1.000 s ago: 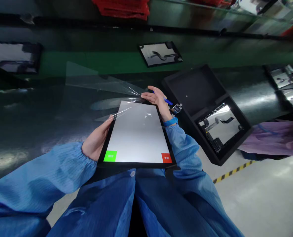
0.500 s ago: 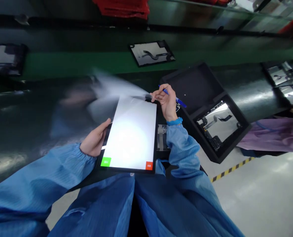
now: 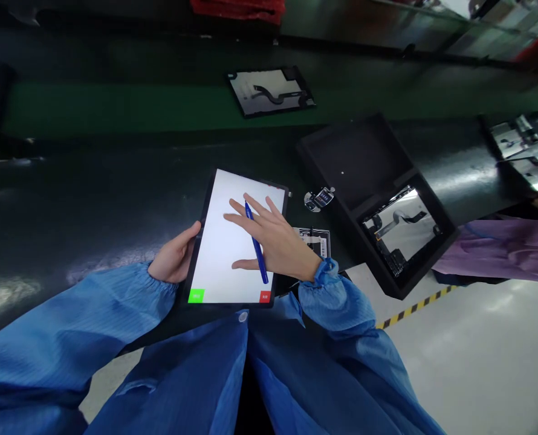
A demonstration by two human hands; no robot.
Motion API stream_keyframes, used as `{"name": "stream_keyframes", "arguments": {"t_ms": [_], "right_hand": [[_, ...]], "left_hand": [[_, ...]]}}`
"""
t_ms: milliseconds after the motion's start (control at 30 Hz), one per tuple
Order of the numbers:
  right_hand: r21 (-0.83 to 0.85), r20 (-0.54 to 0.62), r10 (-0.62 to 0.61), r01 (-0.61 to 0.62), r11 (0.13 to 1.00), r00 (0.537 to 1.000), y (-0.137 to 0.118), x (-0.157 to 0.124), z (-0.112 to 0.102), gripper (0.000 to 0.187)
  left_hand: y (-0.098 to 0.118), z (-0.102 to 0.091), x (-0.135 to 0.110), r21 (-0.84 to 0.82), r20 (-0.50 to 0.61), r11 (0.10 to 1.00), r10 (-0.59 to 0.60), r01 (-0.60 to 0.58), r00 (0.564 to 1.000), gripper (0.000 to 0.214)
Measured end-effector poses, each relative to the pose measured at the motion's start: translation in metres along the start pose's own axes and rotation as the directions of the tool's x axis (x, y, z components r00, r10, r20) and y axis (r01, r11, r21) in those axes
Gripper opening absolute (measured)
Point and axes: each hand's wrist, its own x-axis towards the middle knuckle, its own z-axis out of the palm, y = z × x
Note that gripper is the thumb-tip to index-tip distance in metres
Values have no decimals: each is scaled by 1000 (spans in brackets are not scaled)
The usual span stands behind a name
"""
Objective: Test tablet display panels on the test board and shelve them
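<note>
My left hand (image 3: pixel 176 260) grips the left edge of a black-framed tablet (image 3: pixel 219 205), whose white screen shows a green button (image 3: pixel 196 295) and a red button (image 3: pixel 265 296) along the near edge. My right hand (image 3: pixel 269 235) spreads over the screen, with a blue pen (image 3: pixel 256 241) held between its fingers. The hand hides the middle of the screen, and the pen's tip is out of sight.
To the right lie a black foam tray (image 3: pixel 369 187) holding a display panel (image 3: pixel 400 229), a metal clip (image 3: pixel 318 198) and a barcode label (image 3: pixel 312 241). Another panel (image 3: pixel 269 90) lies farther off. A co-worker's purple sleeve (image 3: pixel 500 251) is at right, above floor tape (image 3: pixel 414 308).
The clear film at the tablet's far edge is gone from view. My right hand has moved from that edge onto the screen. The tablet now sits farther left and more upright.
</note>
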Motion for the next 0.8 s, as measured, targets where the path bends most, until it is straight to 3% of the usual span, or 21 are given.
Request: {"name": "stream_keyframes", "arguments": {"t_ms": [100, 200, 300, 400, 467, 533, 667, 800], "right_hand": [[-88, -130, -11, -1, 996, 991, 1, -11, 24, 27], [-126, -322, -46, 5, 992, 945, -1, -23, 25, 13], [-60, -520, 34, -77, 995, 854, -1, -38, 7, 14], [9, -666, 217, -283, 959, 714, 11, -62, -8, 17], [-6, -693, 298, -418, 909, 657, 26, -82, -7, 13], [-27, -675, 369, -521, 853, 639, 40, -101, 2, 14], [-2, -595, 493, -615, 789, 634, 57, -124, 24, 22], [5, -555, 520, -622, 783, 649, 58, -125, 31, 24]], "left_hand": [[-2, -3, 3, -11, 14, 1000, 30, -30, 999, 49], [-1, -2, 5, 1, -15, 999, 50, -50, 999, 46], [3, -2, 4, 1, -64, 1000, 14, -14, 998, 48], [9, -10, 4, -22, -47, 1000, -16, 15, 999, 48], [10, -16, 5, -29, -2, 999, -25, 24, 1000, 48], [10, -19, 5, -32, 5, 999, -11, 11, 1000, 46], [7, -10, -1, -11, -93, 998, 64, -65, 994, 44], [8, 0, -7, 34, -138, 998, 62, -58, 988, 43]]}}
